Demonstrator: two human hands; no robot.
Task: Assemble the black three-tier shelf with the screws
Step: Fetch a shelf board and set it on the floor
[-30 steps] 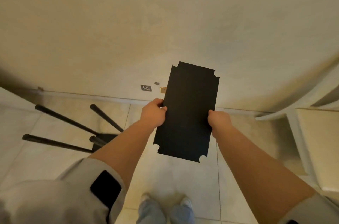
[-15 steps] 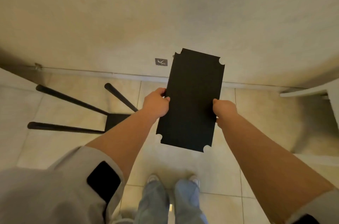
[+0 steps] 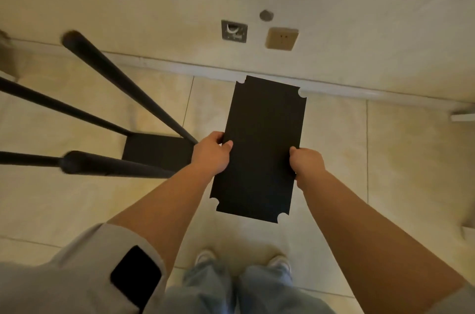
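Fingers of my left hand point(image 3: 212, 153) and right hand point(image 3: 305, 163) clamp the long edges of the black shelf panel point(image 3: 259, 149), its long axis pointing away from me. Left of my left fingers stands the four-post frame point(image 3: 156, 150), nearer that hand.

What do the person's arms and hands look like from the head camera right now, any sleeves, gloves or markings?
Both hands, left hand and right hand, are bare, with no gloves, rings or watch in sight. The forearms are uncovered. The left sleeve is short, light grey, with a black rectangular patch near its hem. Only a corner of the right sleeve shows, also light grey.
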